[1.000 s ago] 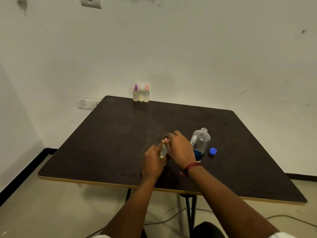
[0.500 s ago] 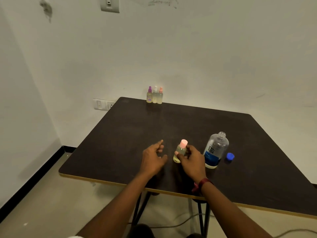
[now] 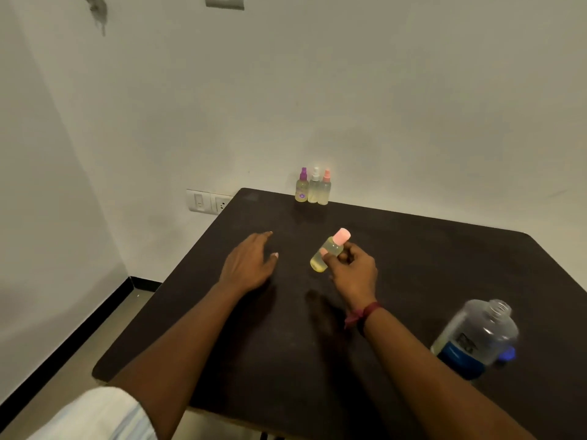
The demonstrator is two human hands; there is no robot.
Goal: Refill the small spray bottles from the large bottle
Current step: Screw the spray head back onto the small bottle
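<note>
Here we see the right hand (image 3: 352, 271) pinching a small spray bottle (image 3: 328, 250) between thumb and curled fingers. The bottle is tilted, its pink cap (image 3: 342, 235) pointing up and to the right, and it holds a pale yellow liquid. It sits over the middle of the dark table (image 3: 428, 249), with a shadow on the surface beneath it. The left hand (image 3: 251, 262) lies palm down just to the left of the bottle, fingers loosely extended and holding nothing; we cannot tell whether it touches the tabletop. The large bottle (image 3: 476, 339), clear with a blue label and an open neck, stands at the near right, beside the right forearm, and appears blurred. A blue cap (image 3: 509, 354) shows at its right side. Three more spray bottles stand touching in a row at the far table edge against the wall: purple-topped (image 3: 302, 187), white-topped (image 3: 314, 187) and pink-topped (image 3: 325, 189). A dark red band (image 3: 365, 312) circles the right wrist. Wall sockets (image 3: 209, 201) sit left of the table.
</note>
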